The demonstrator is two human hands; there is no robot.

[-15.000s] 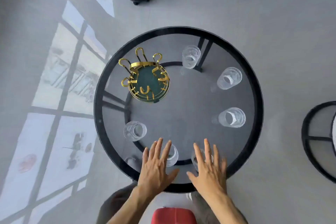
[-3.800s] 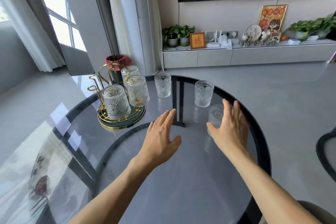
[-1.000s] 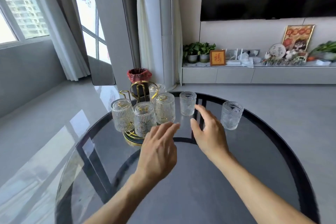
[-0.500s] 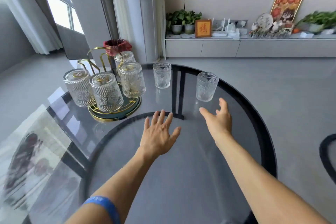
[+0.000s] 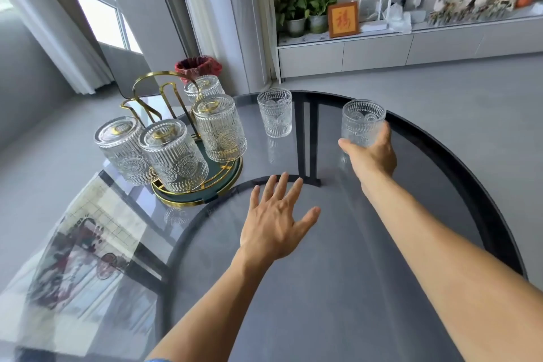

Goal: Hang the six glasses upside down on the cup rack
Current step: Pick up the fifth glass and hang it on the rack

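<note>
I am closing my right hand in a wrapping grip on the upright glass near the worktop edge, readying it for inverting onto the cup rack, while my left hand is hovering flat, open and empty.

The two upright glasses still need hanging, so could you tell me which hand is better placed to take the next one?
The right hand: it is already wrapped around the nearer-right glass on the table rim. The left hand hovers open and empty above the tabletop, touching neither glass.
</note>
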